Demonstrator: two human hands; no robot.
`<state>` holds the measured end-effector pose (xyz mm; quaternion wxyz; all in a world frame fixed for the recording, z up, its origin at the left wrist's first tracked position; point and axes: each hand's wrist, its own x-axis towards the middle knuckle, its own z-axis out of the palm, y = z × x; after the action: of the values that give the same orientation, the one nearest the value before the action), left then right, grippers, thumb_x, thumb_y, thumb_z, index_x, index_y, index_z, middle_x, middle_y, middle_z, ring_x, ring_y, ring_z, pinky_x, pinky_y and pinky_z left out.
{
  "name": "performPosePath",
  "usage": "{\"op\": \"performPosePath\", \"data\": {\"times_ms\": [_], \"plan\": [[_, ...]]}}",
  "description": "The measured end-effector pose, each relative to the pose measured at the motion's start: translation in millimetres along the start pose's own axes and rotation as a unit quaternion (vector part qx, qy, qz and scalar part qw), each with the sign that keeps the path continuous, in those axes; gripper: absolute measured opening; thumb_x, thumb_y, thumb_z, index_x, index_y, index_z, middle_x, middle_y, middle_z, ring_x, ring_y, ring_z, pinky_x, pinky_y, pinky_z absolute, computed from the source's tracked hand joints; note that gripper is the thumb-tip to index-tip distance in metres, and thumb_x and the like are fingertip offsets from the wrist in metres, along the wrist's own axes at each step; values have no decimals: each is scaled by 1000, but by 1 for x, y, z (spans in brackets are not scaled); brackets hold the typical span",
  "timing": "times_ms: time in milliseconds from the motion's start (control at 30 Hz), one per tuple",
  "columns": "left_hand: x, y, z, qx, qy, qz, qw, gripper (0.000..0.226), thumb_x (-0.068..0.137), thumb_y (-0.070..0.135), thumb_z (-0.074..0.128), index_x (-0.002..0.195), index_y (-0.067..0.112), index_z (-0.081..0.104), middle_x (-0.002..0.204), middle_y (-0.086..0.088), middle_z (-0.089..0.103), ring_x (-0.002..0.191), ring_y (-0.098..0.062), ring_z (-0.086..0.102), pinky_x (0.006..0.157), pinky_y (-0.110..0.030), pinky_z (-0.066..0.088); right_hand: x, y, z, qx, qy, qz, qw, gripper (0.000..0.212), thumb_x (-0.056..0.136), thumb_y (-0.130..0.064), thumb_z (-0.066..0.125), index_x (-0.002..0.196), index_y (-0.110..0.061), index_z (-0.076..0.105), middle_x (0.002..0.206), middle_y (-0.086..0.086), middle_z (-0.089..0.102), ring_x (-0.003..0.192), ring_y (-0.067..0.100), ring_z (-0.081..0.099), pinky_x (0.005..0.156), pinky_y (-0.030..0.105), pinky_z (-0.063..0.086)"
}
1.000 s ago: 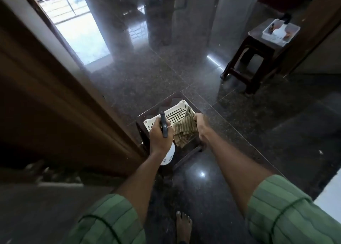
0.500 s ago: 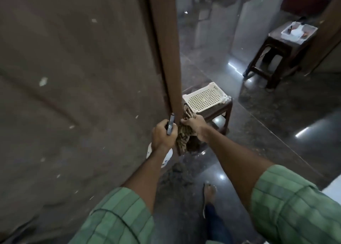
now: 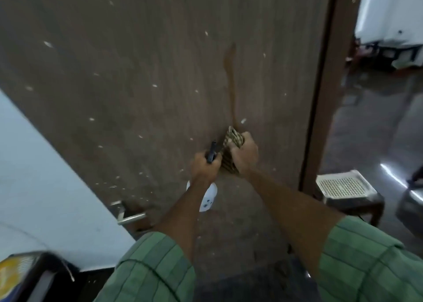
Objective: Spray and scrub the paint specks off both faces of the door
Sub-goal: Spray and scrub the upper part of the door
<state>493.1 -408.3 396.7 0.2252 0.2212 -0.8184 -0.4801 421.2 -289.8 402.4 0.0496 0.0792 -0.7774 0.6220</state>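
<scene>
Facing the door (image 3: 142, 77), the person holds both tools up close to its brown face, which is dotted with pale paint specks (image 3: 154, 85) left and right of a darker wet streak. The left hand (image 3: 203, 168) has its fingers curled round a spray bottle (image 3: 207, 197), dark nozzle up and white body hanging below the fist. The right hand (image 3: 245, 155) grips a bunched striped cloth (image 3: 232, 141), held at or against the wood just below one speck. Judging by this, the spray-and-scrub step on this face is only starting; next comes aiming the nozzle at a speck, then rubbing firmly. A stool with a white tray (image 3: 343, 185) stands right, past the door edge
</scene>
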Motion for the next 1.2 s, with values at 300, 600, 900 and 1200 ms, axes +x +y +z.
{"op": "performPosePath", "data": {"times_ms": [300, 600, 900, 1200], "plan": [[28, 110, -153, -14, 146, 32, 989, 30, 94, 23, 73, 71, 5, 67, 63, -7, 58, 59, -22, 50, 61, -34, 40, 0, -193, 48, 94, -20, -100, 990, 19, 91, -37, 68, 95, -25, 55, 88, -3, 64, 86, 23, 63, 76, 38, 51], [33, 210, -287, -30, 240, 97, 965, 30, 91, 28, 69, 79, -1, 72, 65, -8, 62, 58, -24, 55, 58, -38, 47, -8, -361, 60, 305, -35, -63, 950, 17, 83, -20, 68, 98, -16, 63, 79, 5, 70, 46, 8, 60, 44, 20, 45], [59, 279, -394, -36, 281, 163, 945, 21, 94, 25, 66, 82, 8, 69, 85, -14, 75, 63, -23, 63, 64, -37, 57, -20, -495, 85, 336, 17, -161, 928, 20, 86, -5, 51, 98, -20, 56, 86, -2, 62, 76, 15, 61, 73, 28, 48], [82, 342, -485, -77, 274, 213, 935, 19, 92, 24, 64, 84, 8, 71, 88, -15, 77, 62, -22, 60, 64, -36, 52, -42, -628, 96, 490, 34, -201, 848, 25, 105, -23, 55, 125, -9, 48, 90, -2, 59, 67, 9, 57, 63, 23, 45]]}}
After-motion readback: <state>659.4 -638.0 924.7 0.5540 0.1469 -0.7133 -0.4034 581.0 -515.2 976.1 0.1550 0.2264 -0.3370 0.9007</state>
